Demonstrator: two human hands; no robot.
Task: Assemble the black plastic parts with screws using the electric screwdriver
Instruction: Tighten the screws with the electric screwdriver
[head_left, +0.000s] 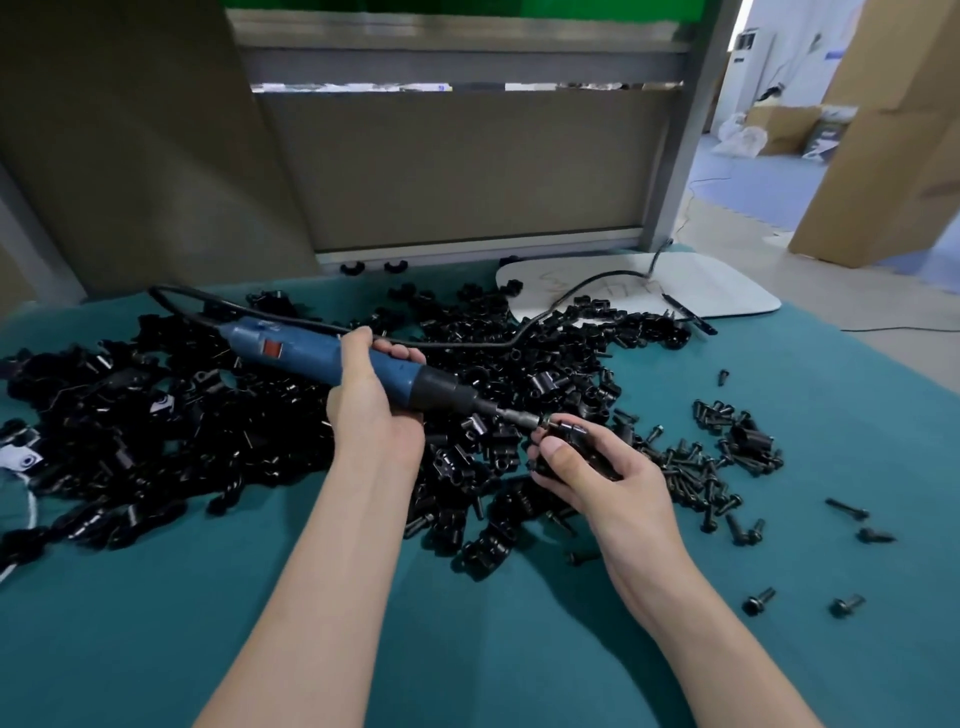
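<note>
My left hand (371, 402) grips the blue electric screwdriver (311, 358) around its body, the tool lying almost level and pointing right. Its metal bit (517, 415) meets a black plastic part (576, 441) that my right hand (597, 467) holds between thumb and fingers just above the table. A large heap of black plastic parts (260, 426) covers the teal table (467, 623) from the left to the centre. Loose black screws (711, 467) lie in a cluster to the right of my right hand.
The screwdriver's black cable (467, 343) runs across the heap to a white board (701, 286) at the back right. A grey partition (467, 171) closes the far edge. Single screws (847, 509) lie scattered at the right. Cardboard boxes (893, 130) stand beyond the table.
</note>
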